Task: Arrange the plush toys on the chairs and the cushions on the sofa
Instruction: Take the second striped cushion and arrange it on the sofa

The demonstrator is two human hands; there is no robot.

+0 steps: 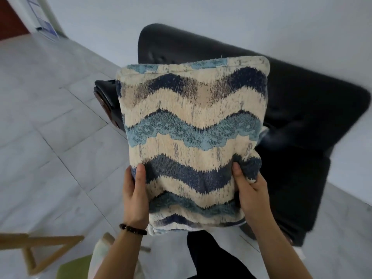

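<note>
Both forearms reach up from the bottom edge, and between them hangs a cushion (193, 141), held in the air in front of a black sofa (302, 109) that runs from upper centre to lower right. That sofa is the biggest thing here, standing on a pale tiled floor (50, 127) against a white wall. The cushion is roughly square, so no long axis stands out; its patterned face is turned to the camera, its wavy blue, navy and cream bands run side to side, and its top edge tips away toward the sofa back. The left hand (135, 198) clamps the lower left edge, thumb flat on the front; the right hand (248, 190) pinches the lower right corner, bunching the fabric. The fingers behind are hidden. A dark bead bracelet (132, 229) circles the left wrist. At lower left stands what may be a wooden chair (40, 250) with a green seat, blurred.
</note>
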